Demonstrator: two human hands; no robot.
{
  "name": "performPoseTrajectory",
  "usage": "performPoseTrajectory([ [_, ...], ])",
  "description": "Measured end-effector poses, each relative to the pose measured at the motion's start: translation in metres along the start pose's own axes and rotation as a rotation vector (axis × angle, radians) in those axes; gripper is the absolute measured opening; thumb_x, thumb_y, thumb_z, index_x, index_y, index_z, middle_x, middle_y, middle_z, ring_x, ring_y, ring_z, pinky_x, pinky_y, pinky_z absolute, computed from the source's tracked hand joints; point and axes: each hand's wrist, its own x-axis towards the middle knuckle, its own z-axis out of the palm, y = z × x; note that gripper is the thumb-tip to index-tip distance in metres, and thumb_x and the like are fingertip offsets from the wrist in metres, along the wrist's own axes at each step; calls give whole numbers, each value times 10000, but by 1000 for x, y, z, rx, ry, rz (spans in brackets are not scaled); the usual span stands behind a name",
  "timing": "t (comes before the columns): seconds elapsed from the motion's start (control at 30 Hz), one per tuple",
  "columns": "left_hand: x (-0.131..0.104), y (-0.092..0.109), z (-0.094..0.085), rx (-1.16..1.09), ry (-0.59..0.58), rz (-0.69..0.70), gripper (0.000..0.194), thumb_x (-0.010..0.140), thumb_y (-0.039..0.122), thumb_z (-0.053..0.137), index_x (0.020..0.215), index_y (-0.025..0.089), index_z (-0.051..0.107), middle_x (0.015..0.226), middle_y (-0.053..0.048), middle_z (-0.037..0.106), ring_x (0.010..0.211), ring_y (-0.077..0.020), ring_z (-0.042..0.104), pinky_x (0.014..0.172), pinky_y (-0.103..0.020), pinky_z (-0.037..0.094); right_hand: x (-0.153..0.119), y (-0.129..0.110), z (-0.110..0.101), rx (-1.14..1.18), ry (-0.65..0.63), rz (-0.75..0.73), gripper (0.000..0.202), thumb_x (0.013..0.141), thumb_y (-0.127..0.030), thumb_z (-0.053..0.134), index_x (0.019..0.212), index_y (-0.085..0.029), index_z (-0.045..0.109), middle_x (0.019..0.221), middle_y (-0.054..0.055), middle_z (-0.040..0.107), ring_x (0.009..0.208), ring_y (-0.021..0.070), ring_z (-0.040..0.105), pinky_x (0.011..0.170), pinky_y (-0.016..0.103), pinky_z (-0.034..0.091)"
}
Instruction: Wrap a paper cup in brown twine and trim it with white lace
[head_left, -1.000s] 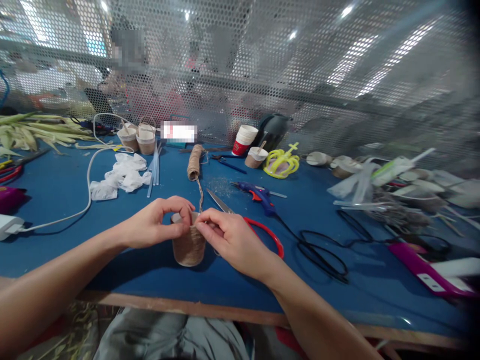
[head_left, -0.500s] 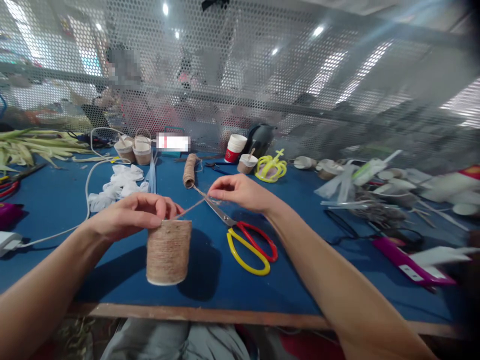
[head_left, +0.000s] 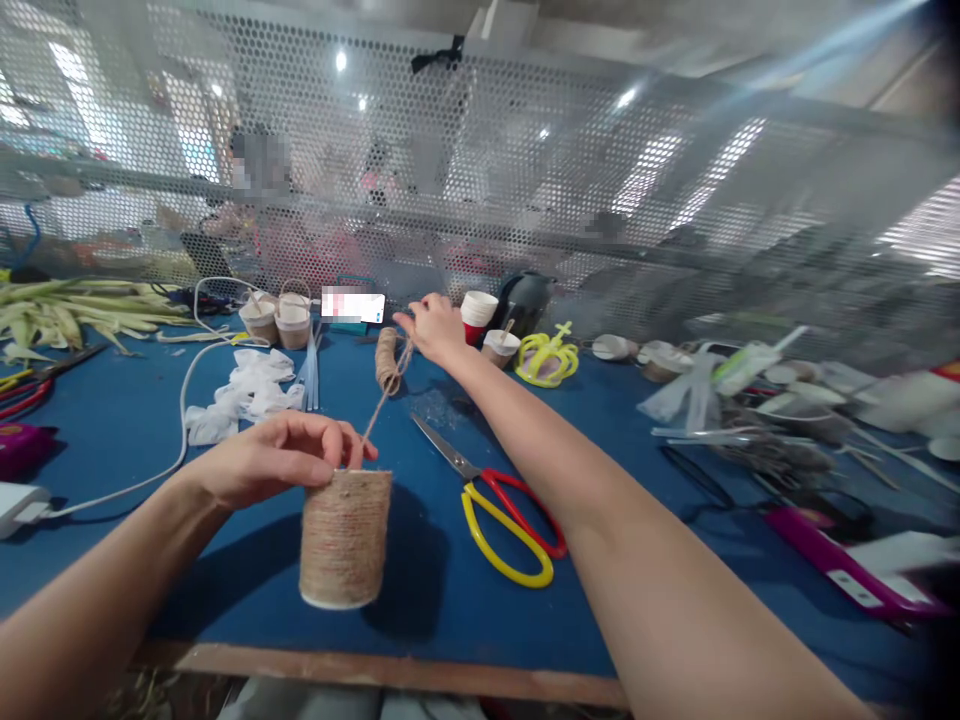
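Note:
My left hand (head_left: pixel 289 455) grips the upper rim of a twine-wrapped cup (head_left: pixel 345 540), which is held above the blue table. A strand of twine (head_left: pixel 379 410) runs from the cup's rim up to the twine roll (head_left: pixel 387 360) lying farther back. My right hand (head_left: pixel 435 325) is stretched out just beyond the roll, fingers apart, holding nothing that I can make out. Loose loops of twine hang beside the roll, below those fingers. Scissors (head_left: pixel 469 475) with one red and one yellow handle lie partly open on the table, right of the cup.
Behind stand two small cups (head_left: pixel 292 325), a lit phone (head_left: pixel 352 305), stacked paper cups (head_left: pixel 478 312) and a yellow crown-shaped piece (head_left: pixel 547 358). White cloth (head_left: pixel 247 390) and a cable (head_left: pixel 184 410) lie left. Plastic scraps and a purple tool (head_left: pixel 840 565) are right.
My right hand has let go of the twine and moved back and left, past the roll. The strand now slopes more steeply. My left hand still holds the cup; the view has shifted slightly.

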Motion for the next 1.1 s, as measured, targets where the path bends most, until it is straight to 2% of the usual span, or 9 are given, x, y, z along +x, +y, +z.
performPoseTrajectory([
  [0.1, 6, -11, -3, 48, 73, -87, 140, 658, 249, 706, 621, 150, 613, 788, -34, 609, 915, -201, 533, 894, -342, 365, 6, -7, 4, -44, -187, -10, 652, 676, -554, 655, 1163, -126, 581, 1206, 198, 530, 1124, 360, 464, 881, 464, 379],
  [0.2, 10, -18, -7, 110, 160, -151, 161, 670, 263, 694, 621, 145, 596, 816, -38, 608, 848, -179, 533, 782, -298, 382, 2, -7, -6, -49, -318, -72, 773, 494, -485, 802, 1171, -186, 577, 1160, 131, 585, 1030, 287, 554, 813, 347, 450],
  [0.27, 11, -21, -8, 155, 192, -168, 169, 674, 273, 683, 621, 145, 586, 805, -39, 603, 837, -178, 529, 739, -282, 377, -9, -2, -23, -53, -326, -103, 672, 587, -397, 781, 1188, -201, 552, 1189, 105, 576, 1022, 234, 562, 822, 315, 451],
  [0.37, 12, -21, -6, 228, 194, -178, 179, 688, 284, 660, 622, 148, 564, 812, -42, 599, 862, -190, 529, 740, -286, 374, -45, 11, -53, -75, -267, -68, 312, 822, -311, 576, 1093, -157, 586, 1121, 103, 613, 988, 215, 577, 834, 360, 439],
  [0.47, 11, -19, -1, 341, 176, -168, 178, 721, 292, 622, 643, 150, 548, 866, -52, 596, 905, -203, 524, 779, -306, 372, -99, 21, -67, -89, -207, 39, 272, 892, -296, 435, 1039, -147, 607, 966, 119, 664, 943, 246, 600, 760, 322, 433],
  [0.57, 10, -17, 4, 464, 150, -140, 170, 762, 296, 575, 675, 154, 542, 854, -48, 582, 930, -209, 514, 811, -320, 370, -154, 23, -57, -66, -287, 147, 295, 865, -351, 468, 1042, -161, 608, 825, 89, 678, 791, 227, 638, 647, 288, 446],
  [0.67, 9, -16, 8, 536, 132, -119, 167, 780, 292, 551, 682, 157, 537, 831, -37, 568, 918, -204, 513, 826, -324, 371, -192, 17, -32, -22, -392, 173, 459, 759, -312, 607, 1175, -128, 539, 988, 136, 636, 875, 267, 624, 677, 306, 451],
  [0.87, 8, -15, 12, 592, 155, -104, 160, 778, 299, 553, 692, 164, 551, 842, -39, 584, 1004, -222, 503, 866, -329, 360, -210, 6, -10, 58, -444, 238, 586, 728, -113, 536, 1300, -58, 421, 1092, 197, 515, 980, 281, 574, 806, 323, 422],
  [1.1, 9, -16, 6, 449, 261, -171, 176, 719, 313, 608, 658, 153, 565, 820, -41, 601, 886, -197, 536, 746, -290, 386, -220, 20, -31, 196, -523, 304, 569, 696, -114, 532, 1257, -62, 457, 969, 146, 600, 928, 248, 595, 789, 303, 445],
])
